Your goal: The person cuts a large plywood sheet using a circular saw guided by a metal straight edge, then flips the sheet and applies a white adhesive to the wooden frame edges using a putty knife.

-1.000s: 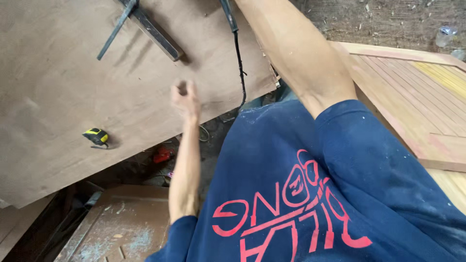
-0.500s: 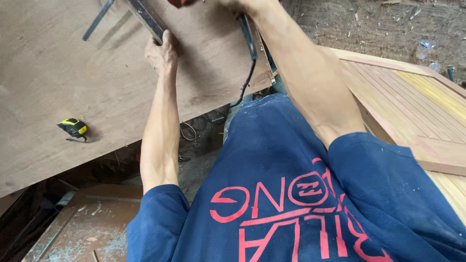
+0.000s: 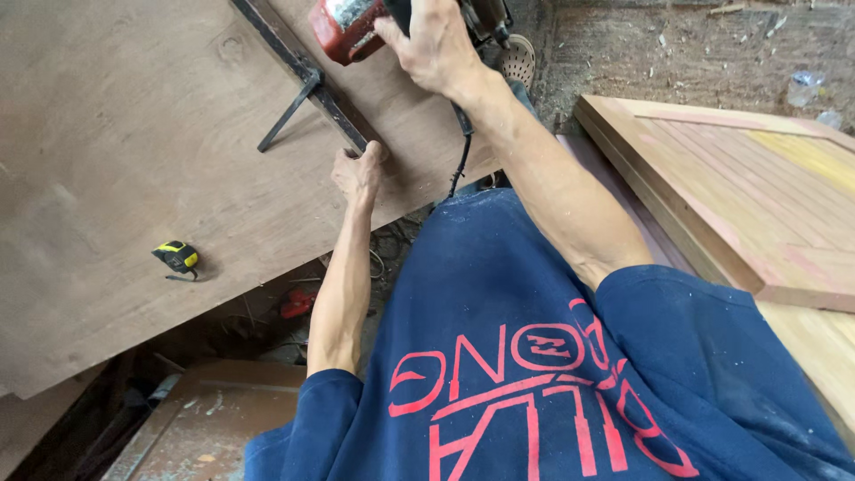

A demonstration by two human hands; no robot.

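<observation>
A large brown plywood sheet [image 3: 125,151] lies tilted in front of me. A black metal square [image 3: 303,80] rests on it as a straight edge. My left hand [image 3: 358,172] grips the near end of that square at the sheet's edge. My right hand [image 3: 434,44] is closed on the handle of a red power saw [image 3: 349,27] at the top of the view, right of the square. The saw's black cord [image 3: 460,156] hangs down past the sheet's edge. The blade is out of sight.
A yellow and black tape measure [image 3: 178,256] lies on the sheet at the left. A framed wooden door panel [image 3: 739,196] lies to the right. Scrap boards [image 3: 223,401] and a red object [image 3: 296,303] sit on the ground under the sheet.
The view has tipped down, bringing the saw into sight. My left hand has closed on the square's near end. My right hand with the saw has come down and left along the sheet.
</observation>
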